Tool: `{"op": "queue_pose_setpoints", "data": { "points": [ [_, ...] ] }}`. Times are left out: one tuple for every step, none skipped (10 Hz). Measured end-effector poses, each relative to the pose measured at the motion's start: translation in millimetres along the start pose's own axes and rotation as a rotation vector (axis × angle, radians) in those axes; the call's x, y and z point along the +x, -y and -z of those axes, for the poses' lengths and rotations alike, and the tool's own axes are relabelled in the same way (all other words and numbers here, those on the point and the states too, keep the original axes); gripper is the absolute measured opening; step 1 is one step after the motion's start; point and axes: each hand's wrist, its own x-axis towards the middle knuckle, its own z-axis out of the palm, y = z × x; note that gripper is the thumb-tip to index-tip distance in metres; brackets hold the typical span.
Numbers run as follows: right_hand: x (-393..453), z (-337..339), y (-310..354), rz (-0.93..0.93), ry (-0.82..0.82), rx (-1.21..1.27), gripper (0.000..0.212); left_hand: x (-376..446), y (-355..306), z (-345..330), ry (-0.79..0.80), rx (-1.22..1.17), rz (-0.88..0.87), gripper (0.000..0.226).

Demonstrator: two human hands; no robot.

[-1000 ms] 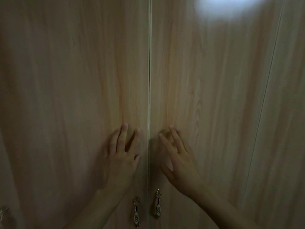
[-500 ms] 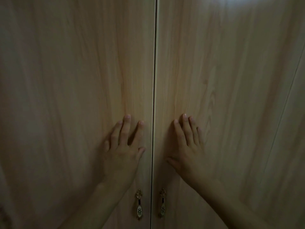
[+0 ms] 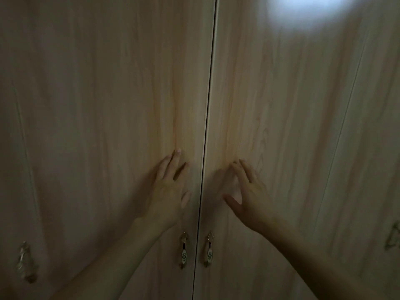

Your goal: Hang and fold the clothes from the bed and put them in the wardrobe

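Two light wood wardrobe doors fill the view, closed, with a thin dark seam between them. My left hand (image 3: 167, 191) lies flat on the left door (image 3: 108, 105) with straight fingers, just left of the seam. My right hand (image 3: 249, 195) touches the right door (image 3: 292, 126) with its fingertips, fingers spread and palm slightly lifted. Neither hand holds anything. No clothes are in view.
Two small metal drop handles hang below my hands, the left one (image 3: 184, 250) and the right one (image 3: 209, 249) on either side of the seam. Further handles show at the far left (image 3: 26, 260) and far right (image 3: 392, 237). A bright light reflection (image 3: 303, 11) glares at the top right.
My right hand has lifted its palm from the right door and now touches with fingertips only. The left hand stays pressed flat in place.
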Motion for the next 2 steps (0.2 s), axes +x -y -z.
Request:
{"op": "queue_pose_setpoints", "data": {
  "points": [
    [-13,12,7,0.000,0.018,-0.023,0.070,-6,7,14,-0.005,-0.134,0.062,0.060],
    [-22,22,15,-0.005,0.019,-0.062,0.066,-16,14,22,0.012,-0.137,0.160,0.059]
  ]
}}
